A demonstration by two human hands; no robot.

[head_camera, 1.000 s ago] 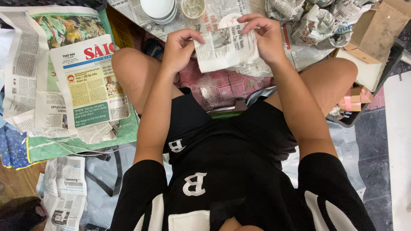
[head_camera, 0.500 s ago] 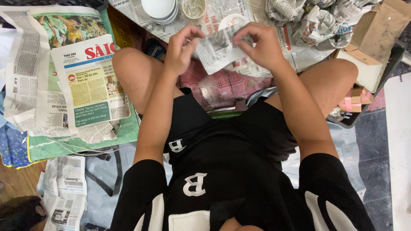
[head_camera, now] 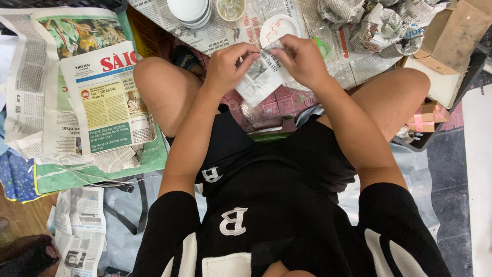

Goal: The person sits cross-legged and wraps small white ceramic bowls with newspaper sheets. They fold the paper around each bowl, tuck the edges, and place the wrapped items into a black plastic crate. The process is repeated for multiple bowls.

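Observation:
A folded piece of newspaper is pinched between both hands above my crossed legs. My left hand grips its left edge and my right hand grips its right edge, fingers curled over the top. The paper looks wrapped around something I cannot see. Just beyond the hands lies a small white dish with a red pattern on spread newspaper.
Stacked white bowls and a glass cup sit at the far edge. Crumpled newspaper bundles and a cardboard box lie at the right. A pile of flat newspapers covers the left.
The newspaper piece has been folded smaller and drawn tighter between my hands. My hands have moved closer together.

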